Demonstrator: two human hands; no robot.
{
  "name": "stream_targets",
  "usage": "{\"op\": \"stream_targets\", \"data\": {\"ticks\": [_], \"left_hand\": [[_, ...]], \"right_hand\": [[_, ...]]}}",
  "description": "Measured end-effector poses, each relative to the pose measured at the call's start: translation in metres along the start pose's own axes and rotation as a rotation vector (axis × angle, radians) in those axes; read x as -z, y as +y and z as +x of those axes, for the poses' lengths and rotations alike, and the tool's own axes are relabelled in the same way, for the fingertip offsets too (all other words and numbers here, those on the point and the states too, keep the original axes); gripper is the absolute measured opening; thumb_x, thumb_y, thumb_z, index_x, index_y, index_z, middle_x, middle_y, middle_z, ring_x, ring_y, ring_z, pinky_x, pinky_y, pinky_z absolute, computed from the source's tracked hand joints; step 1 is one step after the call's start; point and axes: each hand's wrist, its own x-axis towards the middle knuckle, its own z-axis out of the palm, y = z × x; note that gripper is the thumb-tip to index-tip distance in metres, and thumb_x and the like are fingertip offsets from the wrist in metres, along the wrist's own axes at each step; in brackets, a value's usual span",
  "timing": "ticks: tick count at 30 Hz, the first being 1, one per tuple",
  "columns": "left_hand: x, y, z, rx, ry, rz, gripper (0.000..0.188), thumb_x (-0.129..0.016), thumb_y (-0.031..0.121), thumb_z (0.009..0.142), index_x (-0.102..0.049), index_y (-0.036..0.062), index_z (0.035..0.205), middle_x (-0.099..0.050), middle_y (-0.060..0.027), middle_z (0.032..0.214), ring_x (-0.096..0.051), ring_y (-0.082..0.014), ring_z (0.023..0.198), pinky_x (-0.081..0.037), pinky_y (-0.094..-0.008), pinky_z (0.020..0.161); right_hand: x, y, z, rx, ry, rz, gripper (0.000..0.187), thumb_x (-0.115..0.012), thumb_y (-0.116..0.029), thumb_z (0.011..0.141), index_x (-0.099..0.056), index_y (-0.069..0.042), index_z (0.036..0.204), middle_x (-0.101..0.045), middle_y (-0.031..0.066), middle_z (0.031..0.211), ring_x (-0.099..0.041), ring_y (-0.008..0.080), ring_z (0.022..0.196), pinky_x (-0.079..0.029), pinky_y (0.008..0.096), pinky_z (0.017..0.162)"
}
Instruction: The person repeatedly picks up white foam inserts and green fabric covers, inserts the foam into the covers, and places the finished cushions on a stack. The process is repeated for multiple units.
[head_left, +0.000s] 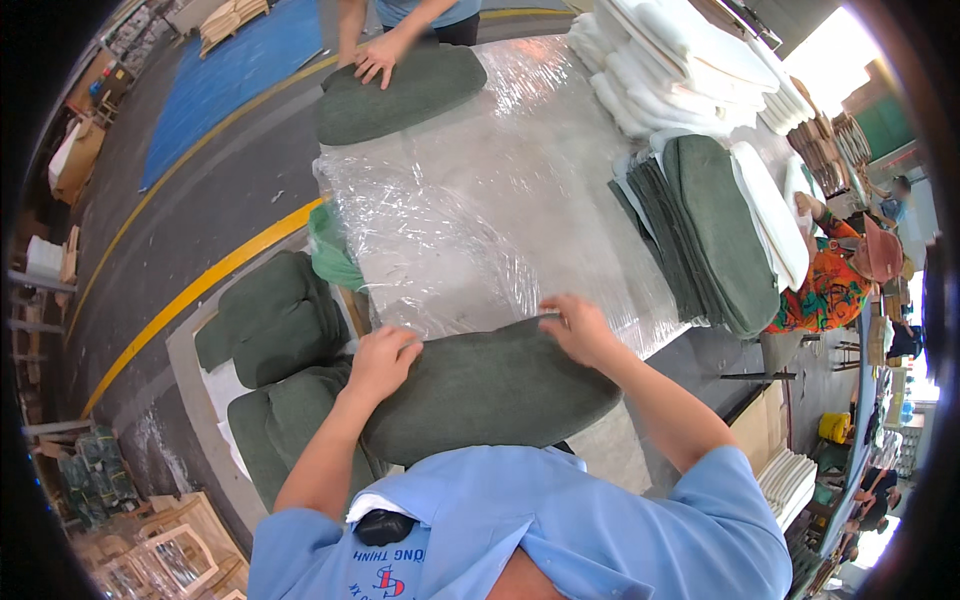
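A dark green fabric-covered cushion, long with rounded ends, lies in front of my body at the near edge of the table. My left hand is curled on its far left edge. At the far right edge, my right hand grips the cover between thumb and bent fingers. Clear plastic film covers the table beyond the cushion. Across from me, a co-worker's hand lies on another green cushion.
Several green cushions are piled on my left beside a green plastic bag. On the right stand a row of green covered pieces and white pads. White padding is stacked at the far right, near a person in an orange patterned shirt.
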Motion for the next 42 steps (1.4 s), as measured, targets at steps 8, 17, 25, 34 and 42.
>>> {"op": "stream_targets", "data": {"ticks": [8,17,25,34,42], "left_hand": [[0.025,0.057,-0.084,0.18,-0.487,0.053,0.055,-0.043,0.036,0.11,-0.052,0.0099,0.158,-0.044,-0.0086,0.169,-0.035,-0.0317,0.159,-0.024,-0.0548,0.13],[0.0,-0.001,-0.069,0.399,-0.47,-0.124,0.056,-0.039,0.033,0.111,-0.046,0.015,0.164,-0.037,-0.0037,0.174,-0.024,-0.035,0.163,-0.018,-0.0569,0.131],[-0.014,-0.036,-0.057,0.559,-0.356,-0.341,0.061,-0.044,0.036,0.112,-0.039,0.0108,0.167,-0.028,-0.0107,0.177,-0.016,-0.0326,0.166,-0.012,-0.0484,0.134],[0.026,-0.01,-0.079,1.095,-0.31,-0.833,0.072,-0.067,0.044,0.104,-0.05,-0.0052,0.154,-0.064,-0.021,0.145,-0.066,-0.0278,0.127,-0.055,-0.0395,0.104],[0.05,0.001,-0.034,0.657,-0.003,-1.046,0.069,-0.069,0.041,0.105,-0.05,-0.0062,0.151,-0.063,-0.0166,0.144,-0.063,-0.0246,0.128,-0.052,-0.038,0.106]], "right_hand": [[0.003,-0.06,-0.104,0.105,-0.498,-0.328,0.07,-0.038,-0.054,0.113,-0.046,-0.003,0.16,-0.041,0.014,0.17,-0.032,0.0316,0.16,-0.025,0.0518,0.131],[0.002,0.002,-0.038,-0.05,-0.573,-0.346,0.071,-0.038,-0.053,0.112,-0.042,-0.003,0.163,-0.038,0.0132,0.172,-0.032,0.0304,0.16,-0.024,0.0499,0.132],[0.008,0.045,-0.021,-0.19,-0.421,0.031,0.056,-0.059,-0.04,0.106,-0.061,-0.005,0.149,-0.061,0.021,0.152,-0.058,0.035,0.14,-0.045,0.0414,0.118],[0.01,0.062,-0.06,-0.859,-0.059,0.413,0.063,-0.072,-0.047,0.101,-0.066,0.004,0.138,-0.073,0.023,0.132,-0.074,0.0329,0.116,-0.057,0.045,0.101],[0.0,0.047,-0.095,-0.655,0.071,1.217,0.05,-0.073,-0.029,0.103,-0.061,0.005,0.138,-0.073,0.0174,0.127,-0.072,0.0303,0.117,-0.058,0.046,0.101]]}}
